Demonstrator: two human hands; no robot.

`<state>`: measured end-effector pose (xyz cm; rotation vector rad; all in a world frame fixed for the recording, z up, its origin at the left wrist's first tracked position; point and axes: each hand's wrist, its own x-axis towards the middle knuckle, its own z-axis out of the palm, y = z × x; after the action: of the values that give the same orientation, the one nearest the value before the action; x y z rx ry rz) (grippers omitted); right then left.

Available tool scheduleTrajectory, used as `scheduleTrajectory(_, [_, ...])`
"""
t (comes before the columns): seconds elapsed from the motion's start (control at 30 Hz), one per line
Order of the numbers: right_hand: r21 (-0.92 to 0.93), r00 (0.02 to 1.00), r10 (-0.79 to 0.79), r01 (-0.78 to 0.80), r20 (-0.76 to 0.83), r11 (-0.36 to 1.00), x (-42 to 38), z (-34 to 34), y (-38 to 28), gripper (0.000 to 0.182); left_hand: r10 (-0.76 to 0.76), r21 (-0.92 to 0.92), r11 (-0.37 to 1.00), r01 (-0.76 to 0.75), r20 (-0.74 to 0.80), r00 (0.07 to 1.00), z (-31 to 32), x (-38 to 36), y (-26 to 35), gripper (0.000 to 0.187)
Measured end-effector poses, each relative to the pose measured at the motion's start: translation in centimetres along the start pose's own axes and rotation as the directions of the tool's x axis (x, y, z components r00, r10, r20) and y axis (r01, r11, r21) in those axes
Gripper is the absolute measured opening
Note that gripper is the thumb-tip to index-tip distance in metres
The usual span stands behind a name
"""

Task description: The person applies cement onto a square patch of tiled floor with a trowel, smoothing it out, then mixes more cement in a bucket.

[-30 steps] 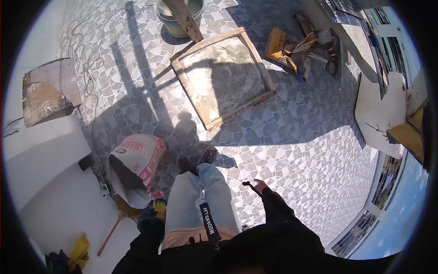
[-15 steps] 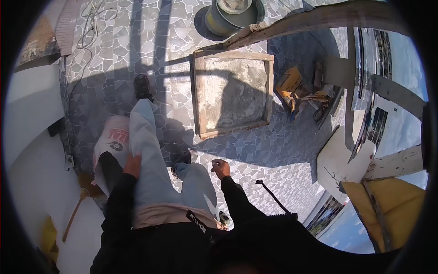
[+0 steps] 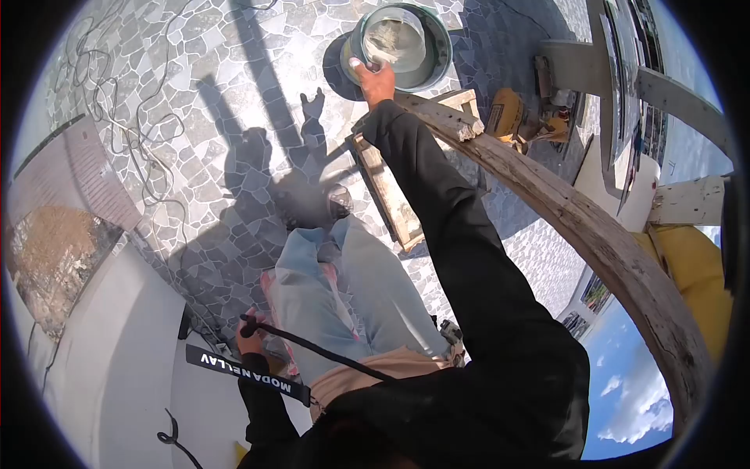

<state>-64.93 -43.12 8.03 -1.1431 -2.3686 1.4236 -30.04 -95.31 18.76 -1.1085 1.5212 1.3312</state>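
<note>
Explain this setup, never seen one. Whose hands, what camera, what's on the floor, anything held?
No machine here: these are a person's bare hands, seen by one head-worn camera looking forward and down. That's why legs and black sleeves fill the foreground.

The patterned floor carries a bucket with a round container inside, and a wooden frame partly hidden by the right sleeve. A rough beam crosses the right side of the view.

The right hand is at the bucket's near rim; its grip is unclear. The left hand is beside the leg, overlapped by a black cord; can't tell whether it's held.
</note>
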Motion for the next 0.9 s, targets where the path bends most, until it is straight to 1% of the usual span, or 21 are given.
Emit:
scheduleTrajectory(0.03, [0.148,0.993,0.017,0.0,-0.113,0.989,4.0,1.9,1.3,0.065,-0.039,0.018,0.999,0.039,-0.014,0.999,0.0,0.5,1.9,0.037])
scheduleTrajectory(0.07, [0.275,0.983,0.094,-0.048,-0.157,0.96,6.6,2.7,0.8,0.074,-0.032,0.055,0.998,0.032,-0.008,0.999,-0.1,1.4,2.9,0.037])
scheduleTrajectory(0.17, [0.427,0.875,0.3,-0.122,-0.379,0.896,12.1,5.2,0.1,0.076,-0.156,0.119,0.98,0.16,-0.043,0.987,-0.2,2.8,5.9,0.035])
scheduleTrajectory(0.23, [0.505,0.808,0.364,-0.098,-0.463,0.858,14.1,5.6,-0.4,0.066,-0.193,0.113,0.973,0.204,-0.095,0.977,0.2,3.5,8.7,0.034])
scheduleTrajectory(0.3, [0.702,0.859,0.467,-0.201,-0.208,0.683,16.2,5.4,1.3,0.046,-0.106,0.227,0.967,0.115,-0.053,0.993,-0.7,4.3,11.2,0.034])
scheduleTrajectory(0.33, [0.72,0.846,0.459,-0.138,-0.272,0.68,16.5,5.3,1.5,0.037,-0.092,0.116,0.988,0.105,-0.108,0.99,-0.2,4.0,13.2,0.034])
scheduleTrajectory(0.37, [0.73,0.828,0.447,-0.068,-0.34,0.68,17.0,5.2,1.7,0.028,0.108,0.46,0.884,-0.086,-0.023,0.994,-1.6,6.0,14.2,0.03])
scheduleTrajectory(0.4, [0.793,0.815,0.507,-0.101,-0.28,0.601,17.1,4.5,2.6,0.024,0.303,0.733,0.632,-0.251,0.064,0.951,-1.2,7.4,16.9,0.028])
scheduleTrajectory(0.43, [0.792,0.767,0.567,-0.131,-0.3,0.597,15.0,3.3,4.0,0.024,0.139,0.814,0.579,0.036,-0.143,0.98,-2.1,7.2,19.5,0.026])
scheduleTrajectory(0.47, [0.836,0.77,0.616,-0.219,-0.169,0.503,13.7,1.5,4.2,0.024,0.15,0.791,0.612,0.012,-0.131,0.98,-2.5,8.8,22.4,0.027])
scheduleTrajectory(0.5, [0.869,0.791,0.611,-0.278,-0.035,0.409,14.9,-0.3,4.1,0.024,0.246,0.736,0.662,-0.142,-0.034,0.969,-0.8,10.2,25.9,0.035])
scheduleTrajectory(0.53, [0.887,0.8,0.601,-0.285,0.01,0.364,14.7,-1.3,5.5,0.022,-0.022,0.366,0.922,0.128,-0.28,0.96,4.4,9.9,32.1,0.045])
scheduleTrajectory(0.57, [0.9,0.793,0.604,-0.316,0.077,0.3,14.5,-2.6,5.8,0.025,-0.014,0.39,0.911,0.132,-0.291,0.957,5.4,12.6,35.9,0.052])
scheduleTrajectory(0.6, [0.909,0.775,0.612,-0.356,0.156,0.218,14.3,-3.8,5.8,0.026,0.091,0.366,0.93,0.022,-0.29,0.953,7.3,15.2,39.3,0.034])
scheduleTrajectory(0.63, [0.912,0.754,0.614,-0.389,0.233,0.131,14.0,-4.9,6.0,0.028,0.184,0.373,0.923,-0.097,-0.204,0.962,8.8,18.4,42.7,0.033])
scheduleTrajectory(0.67, [0.923,0.746,0.628,-0.368,0.221,0.111,13.8,-5.5,7.0,0.028,0.305,0.544,0.815,-0.201,-0.107,0.946,13.8,19.0,47.6,0.034])
scheduleTrajectory(0.7, [0.909,0.719,0.64,-0.411,0.272,0.076,13.5,-6.0,8.3,0.026,0.418,0.574,0.74,-0.35,0.015,0.908,18.9,19.3,51.5,0.037])
scheduleTrajectory(0.8, [0.863,0.671,0.648,-0.503,0.359,0.042,13.9,-7.8,8.9,0.024,0.457,0.628,0.449,-0.635,0.45,0.768,35.0,19.5,58.8,0.03])
scheduleTrajectory(0.83, [0.815,0.646,0.645,-0.577,0.409,0.061,13.9,-8.2,8.8,0.024,0.452,0.399,0.535,-0.744,0.61,0.651,39.4,20.5,58.8,0.03])
scheduleTrajectory(0.87, [0.783,0.643,0.615,-0.619,0.457,0.064,13.9,-8.2,9.8,0.018,0.395,0.513,0.362,-0.778,0.672,0.627,45.0,19.8,59.5,0.034])
scheduleTrajectory(0.9, [0.804,0.639,0.627,-0.594,0.446,0.033,13.7,-7.4,12.3,0.018,0.309,0.513,0.172,-0.841,0.782,0.541,49.9,18.5,60.0,0.041])
